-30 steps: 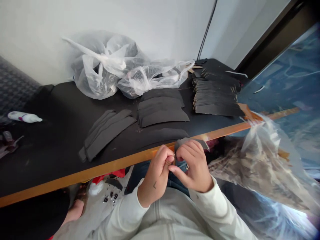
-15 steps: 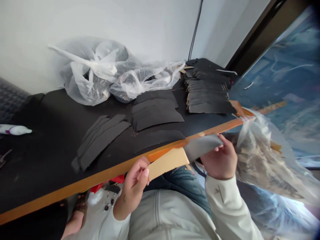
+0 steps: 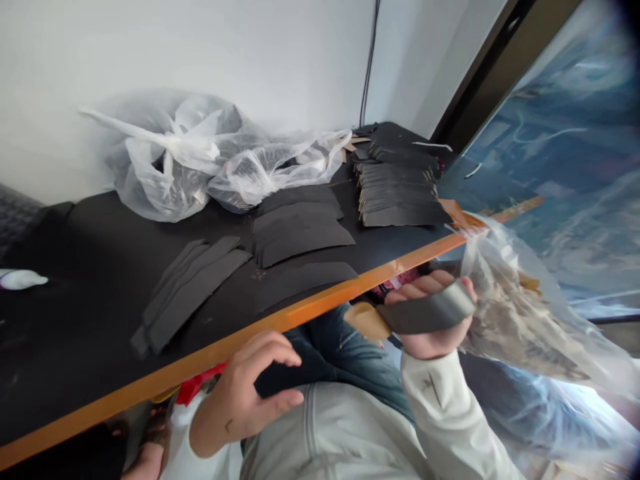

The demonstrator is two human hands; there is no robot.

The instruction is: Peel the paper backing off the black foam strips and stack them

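Observation:
My right hand [image 3: 437, 317] holds a bent black strip [image 3: 430, 311] against its palm and fingers, just off the table's front edge. A tan, folded-over end [image 3: 369, 321] sticks out to the left of that strip, slightly blurred. Fingers curved and thumb apart, my left hand [image 3: 257, 387] hangs in front of my jacket with nothing in it. Closest to it on the tabletop lies a single flat black piece [image 3: 307, 283]. Behind that is an overlapping stack of black pieces [image 3: 303, 230], and a fanned group of black strips [image 3: 195, 290] lies to the left.
A tan-edged row of black pieces [image 3: 400, 193] lies at the table's right end. Two knotted clear bags [image 3: 170, 167] stand against the wall. A white bottle [image 3: 23, 279] is at far left. One filled clear bag [image 3: 525, 307] hangs at right. Another person's limb [image 3: 150, 460] shows below the table.
My left hand has let go of the tan end and opened, moving a little left and down. The strip is now only in my right hand, which has turned palm up.

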